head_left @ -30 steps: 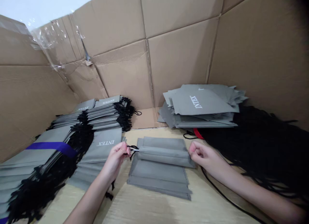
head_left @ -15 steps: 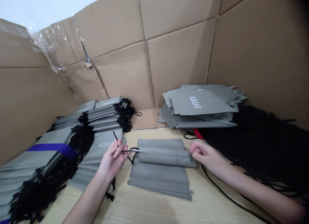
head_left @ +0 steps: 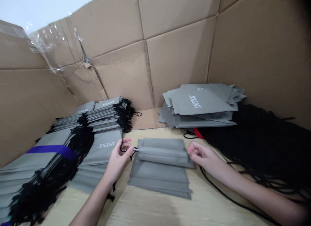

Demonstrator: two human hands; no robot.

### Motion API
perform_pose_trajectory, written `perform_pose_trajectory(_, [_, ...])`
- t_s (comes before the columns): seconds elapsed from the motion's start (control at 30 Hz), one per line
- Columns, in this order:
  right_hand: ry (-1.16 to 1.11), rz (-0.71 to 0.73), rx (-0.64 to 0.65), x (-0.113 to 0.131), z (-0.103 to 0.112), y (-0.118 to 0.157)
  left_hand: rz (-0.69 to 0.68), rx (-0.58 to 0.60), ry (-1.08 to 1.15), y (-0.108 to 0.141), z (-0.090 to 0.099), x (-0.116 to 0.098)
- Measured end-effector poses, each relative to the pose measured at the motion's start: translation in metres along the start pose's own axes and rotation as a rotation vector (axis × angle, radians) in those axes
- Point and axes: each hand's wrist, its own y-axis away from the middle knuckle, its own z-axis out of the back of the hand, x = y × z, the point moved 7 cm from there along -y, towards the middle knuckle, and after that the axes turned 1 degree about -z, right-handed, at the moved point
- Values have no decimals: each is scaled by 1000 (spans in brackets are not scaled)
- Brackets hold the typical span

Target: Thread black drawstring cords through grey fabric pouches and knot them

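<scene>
A grey fabric pouch (head_left: 165, 156) lies across several more flat grey pouches (head_left: 160, 180) on the table in front of me. My left hand (head_left: 121, 156) is closed, pinching a thin silvery rod (head_left: 136, 149) at the pouch's left end, where the rod's far part is hidden. Black cord (head_left: 123, 150) loops by the left fingers. At the pouch's other end, my right hand (head_left: 200, 153) is closed, its fingertips pinching the right edge. From just under that hand a long black cord (head_left: 218, 190) runs toward the lower right.
Stacked grey pouches with black cord ends (head_left: 104, 114) stand at the left, one pile under a purple band (head_left: 52, 149). Loose grey pouches (head_left: 201, 104) are heaped at the back right beside a mass of black cords (head_left: 252, 145). Cardboard walls (head_left: 179, 54) enclose the table.
My left hand has moved up and right, closer to the pouch's left end. Less of the rod and cord shows there now. My right hand keeps its pinch.
</scene>
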Motion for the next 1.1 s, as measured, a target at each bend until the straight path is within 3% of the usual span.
perform_pose_trajectory(0.1, [-11, 3, 35, 3, -3, 2, -69, 29, -202, 1, -1, -5])
perform_pose_trajectory(0.27, [-13, -46, 85, 6, -2, 1, -59, -1, -223, -3, 9, -7])
perform_pose_trajectory(0.5, [-5, -45, 148, 4, -5, 0, 25, 199, -399, -3, -2, 6])
perform_pose_trajectory(0.67, [62, -2, 169, 11, -5, 3, 55, 316, -400, -1, -6, 11])
perform_pose_trajectory(0.9, [90, 53, 105, 13, 8, -2, -102, 249, -414, -2, -2, -7])
perform_pose_trajectory(1.1, [71, 67, 101, 12, 12, -7, -146, 235, -462, -3, 5, -12])
